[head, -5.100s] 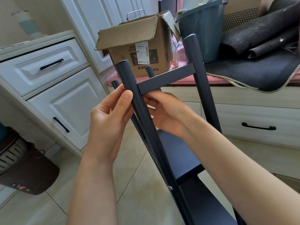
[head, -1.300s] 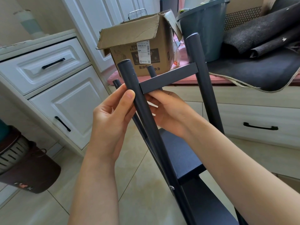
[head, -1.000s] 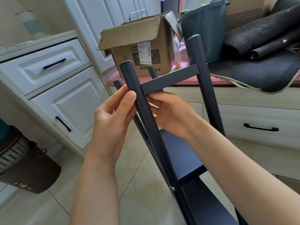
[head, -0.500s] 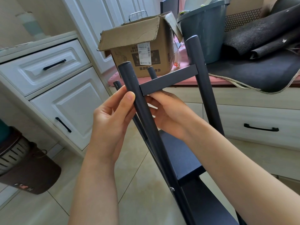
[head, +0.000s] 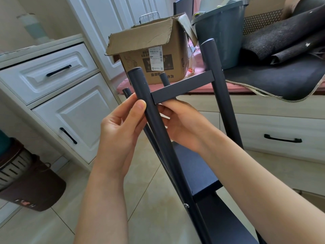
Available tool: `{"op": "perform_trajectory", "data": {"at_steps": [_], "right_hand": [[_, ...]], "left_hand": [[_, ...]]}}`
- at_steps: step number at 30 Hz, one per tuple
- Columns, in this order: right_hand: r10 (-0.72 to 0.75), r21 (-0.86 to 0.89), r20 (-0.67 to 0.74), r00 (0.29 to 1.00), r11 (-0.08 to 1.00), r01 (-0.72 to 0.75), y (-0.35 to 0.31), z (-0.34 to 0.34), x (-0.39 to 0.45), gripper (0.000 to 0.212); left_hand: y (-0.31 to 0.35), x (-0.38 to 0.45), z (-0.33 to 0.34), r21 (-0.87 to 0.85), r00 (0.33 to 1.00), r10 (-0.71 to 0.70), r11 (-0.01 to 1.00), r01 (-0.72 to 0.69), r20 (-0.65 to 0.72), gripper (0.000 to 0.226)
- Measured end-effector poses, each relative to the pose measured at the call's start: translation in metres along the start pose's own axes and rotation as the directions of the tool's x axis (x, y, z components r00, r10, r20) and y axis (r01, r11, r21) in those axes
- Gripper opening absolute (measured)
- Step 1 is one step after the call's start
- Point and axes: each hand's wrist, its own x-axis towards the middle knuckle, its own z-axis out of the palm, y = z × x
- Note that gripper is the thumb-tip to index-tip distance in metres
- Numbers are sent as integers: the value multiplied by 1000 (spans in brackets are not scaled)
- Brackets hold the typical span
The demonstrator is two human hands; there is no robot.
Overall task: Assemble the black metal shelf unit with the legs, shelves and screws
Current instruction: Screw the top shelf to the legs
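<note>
The black shelf unit leans away from me, legs pointing up. Its near left leg [head: 158, 138] crosses the middle of the view, joined to the top shelf's edge [head: 182, 89] and the right leg [head: 221, 95]. Two far leg tips [head: 164, 78] show behind. A lower shelf [head: 197, 169] sits below, with a screw head [head: 186, 205] in the near leg. My left hand [head: 121, 134] pinches the near leg just below the joint, thumb on its front. My right hand [head: 182, 124] reaches under the top shelf; its fingertips are hidden behind the leg.
A cardboard box [head: 154, 55], a grey bin [head: 223, 32] and dark rolled mats [head: 281, 50] lie on the pink-topped bench behind. White drawers [head: 58, 73] stand at the left. A brown basket [head: 26, 178] sits on the tiled floor at lower left.
Both hands stay at the same joint of the near leg and top shelf. Only slight shifts of the view and the frame.
</note>
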Motion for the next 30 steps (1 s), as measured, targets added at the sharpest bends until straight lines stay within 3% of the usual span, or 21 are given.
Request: {"op": "perform_trajectory", "data": {"at_steps": [5, 12, 19, 30], "right_hand": [[18, 87, 56, 998, 996, -23, 0, -3, -4, 14], [19, -13, 17, 1000, 1000, -18, 1, -1, -2, 14], [12, 50, 80, 997, 999, -16, 0, -1, -6, 15], [43, -1, 34, 998, 999, -43, -1, -1, -5, 14]], "left_hand": [[0, 0, 0, 7, 1000, -1, 1000, 1, 4, 48], [0, -1, 0, 12, 1000, 1, 1000, -1, 8, 44], [0, 0, 0, 17, 1000, -7, 1000, 7, -3, 43], [1, -1, 0, 14, 1000, -8, 1000, 8, -2, 46]]}}
